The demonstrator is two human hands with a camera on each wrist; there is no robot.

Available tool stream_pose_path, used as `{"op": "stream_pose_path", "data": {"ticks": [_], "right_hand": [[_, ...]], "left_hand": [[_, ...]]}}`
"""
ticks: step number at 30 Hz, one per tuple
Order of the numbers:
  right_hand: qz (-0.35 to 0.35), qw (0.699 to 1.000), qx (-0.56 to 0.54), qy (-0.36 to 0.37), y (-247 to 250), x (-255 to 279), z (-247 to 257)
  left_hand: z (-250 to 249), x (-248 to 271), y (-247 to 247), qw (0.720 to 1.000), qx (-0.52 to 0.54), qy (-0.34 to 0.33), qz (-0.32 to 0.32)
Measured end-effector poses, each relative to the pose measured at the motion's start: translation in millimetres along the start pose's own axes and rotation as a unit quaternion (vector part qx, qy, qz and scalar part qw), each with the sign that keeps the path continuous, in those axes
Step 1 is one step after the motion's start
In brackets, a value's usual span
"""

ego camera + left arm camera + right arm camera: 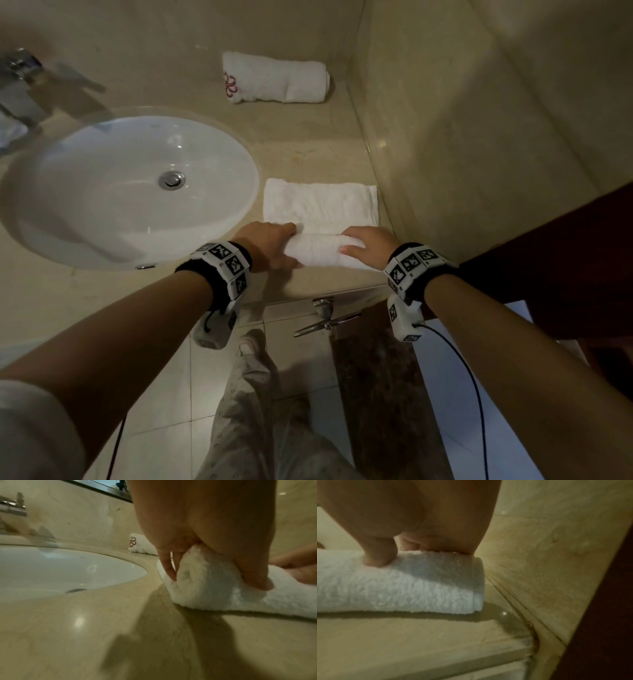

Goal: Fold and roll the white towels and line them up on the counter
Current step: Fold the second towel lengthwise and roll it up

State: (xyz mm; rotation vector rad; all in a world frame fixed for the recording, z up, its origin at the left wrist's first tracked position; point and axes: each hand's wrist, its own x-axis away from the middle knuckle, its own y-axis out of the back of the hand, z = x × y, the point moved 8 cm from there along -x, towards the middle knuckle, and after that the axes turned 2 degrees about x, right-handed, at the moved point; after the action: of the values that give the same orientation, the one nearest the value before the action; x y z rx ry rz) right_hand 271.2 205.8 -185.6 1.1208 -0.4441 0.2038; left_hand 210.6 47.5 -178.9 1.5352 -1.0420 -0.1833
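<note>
A white towel [318, 205] lies folded flat on the beige counter [301, 150] right of the sink, with its near end turned into a roll [320, 251]. My left hand [270, 245] grips the roll's left end [202, 582], fingers over the far side and thumb on the near side. My right hand [368, 245] grips the roll's right end [423, 582] with its thumb pressed on top. A finished rolled towel [275, 78] with a red flower emblem lies at the back of the counter, also seen behind my left hand as the rolled towel [142, 545].
A round white sink [85, 219] sits to the left, with a chrome tap [24, 82] at the back left. A beige wall [462, 137] closes the counter's right side. A dark wooden frame [565, 257] stands at the right. The counter's front edge [325, 293] runs just under my wrists.
</note>
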Motion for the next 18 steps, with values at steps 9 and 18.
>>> {"op": "stream_pose_path", "data": {"ticks": [9, 18], "right_hand": [[-0.042, 0.992, 0.116, 0.04, 3.7, -1.3, 10.1], [0.034, 0.999, -0.001, 0.037, 19.4, -27.0, 11.1]], "left_hand": [[14.8, -17.0, -0.3, 0.992, 0.122, 0.016, 0.024], [9.1, -20.2, 18.0, 0.995, 0.069, -0.013, -0.065]]}}
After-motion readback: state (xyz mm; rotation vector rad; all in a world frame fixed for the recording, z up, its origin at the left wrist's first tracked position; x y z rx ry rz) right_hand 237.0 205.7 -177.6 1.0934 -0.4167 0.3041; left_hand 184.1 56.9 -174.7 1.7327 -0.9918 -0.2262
